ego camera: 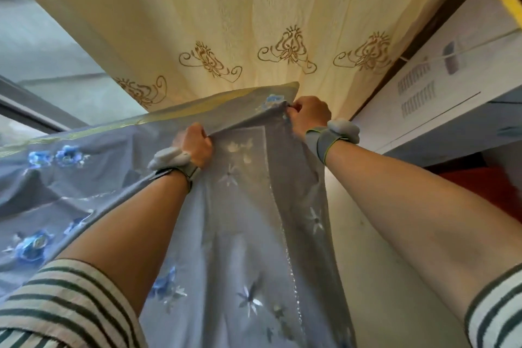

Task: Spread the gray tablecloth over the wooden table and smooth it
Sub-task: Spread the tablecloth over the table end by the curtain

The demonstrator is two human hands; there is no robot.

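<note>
The gray tablecloth (243, 234), sewn with blue flowers, hangs lifted in front of a cream curtain (226, 22), its top edge bunched in the left hand (196, 147) and pinched in the right hand (309, 116), both grips closed on it.

Cream curtain, window and white unit behind

A cream curtain (226, 8) with gold embroidered motifs (288, 48) fills the upper view. Left of it shows window glass (36, 45) with a grey frame (31, 110). At right stands a white vented unit (440, 87), with something red (488, 178) below it.
</note>
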